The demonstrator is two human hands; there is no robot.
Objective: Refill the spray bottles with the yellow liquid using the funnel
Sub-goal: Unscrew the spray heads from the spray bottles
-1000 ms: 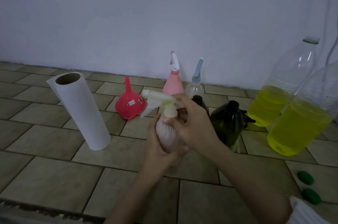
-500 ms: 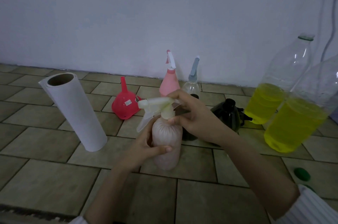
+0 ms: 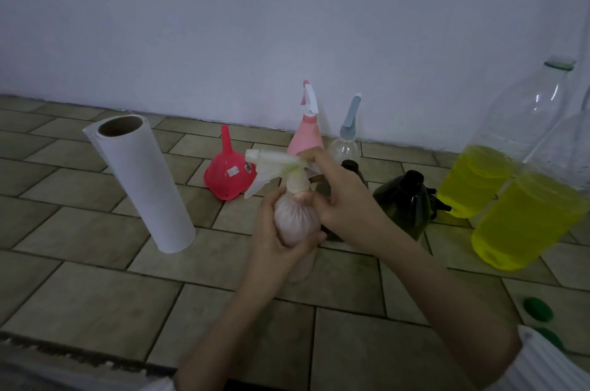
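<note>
Spray bottle [image 3: 295,224], pale pink, is held above the tiled floor [image 3: 95,288], left hand [image 3: 274,244] wrapped round its body, right hand [image 3: 338,196] pinching the collar under the trigger head [image 3: 274,164]; a slipping grip while unscrewing could drop it onto the dark bottles [image 3: 405,202] beside.

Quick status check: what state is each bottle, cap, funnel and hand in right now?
Pale spray bottle: held, trigger head on.
Left hand: grips its body.
Right hand: grips its collar.
Funnel: upside down, unused.
Front yellow bottle: uncapped, part full.
Green cap: off, on tiles.
</note>
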